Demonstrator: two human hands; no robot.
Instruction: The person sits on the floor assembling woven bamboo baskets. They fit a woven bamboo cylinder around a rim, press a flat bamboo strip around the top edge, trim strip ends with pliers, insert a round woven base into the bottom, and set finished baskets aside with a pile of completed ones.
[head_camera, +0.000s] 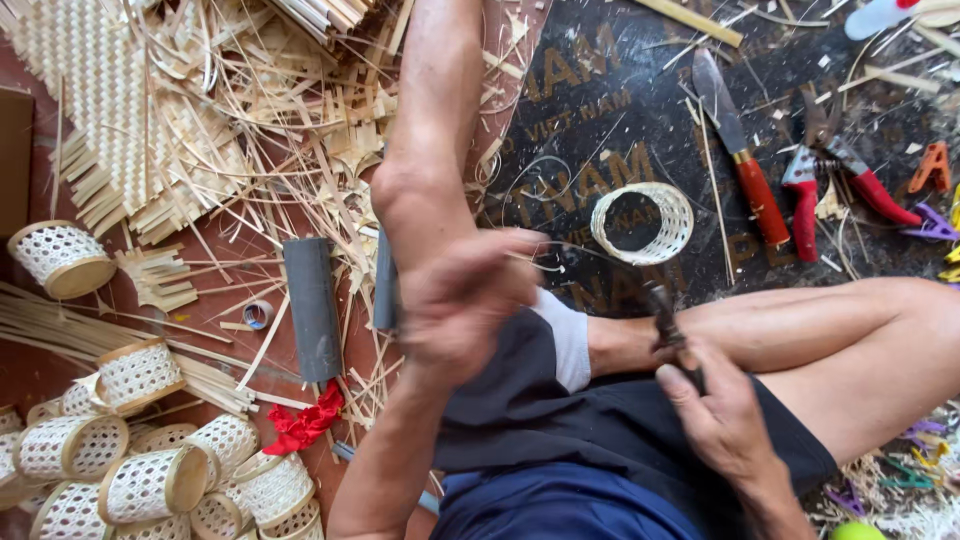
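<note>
While the right hand (722, 415) grips a dark tool (665, 318), the blurred left hand's (462, 300) grasp is unclear.

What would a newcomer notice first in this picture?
First, the two hands in the middle: the blurred left hand and the right hand with a dark tool in its grip, over the person's crossed legs. Next, the pile of small woven baskets at lower left. A woven ring and red-handled tools lie on the dark mat.

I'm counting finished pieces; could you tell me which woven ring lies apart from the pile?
The open woven ring on the dark mat, alone; the others cluster at lower left.
</note>
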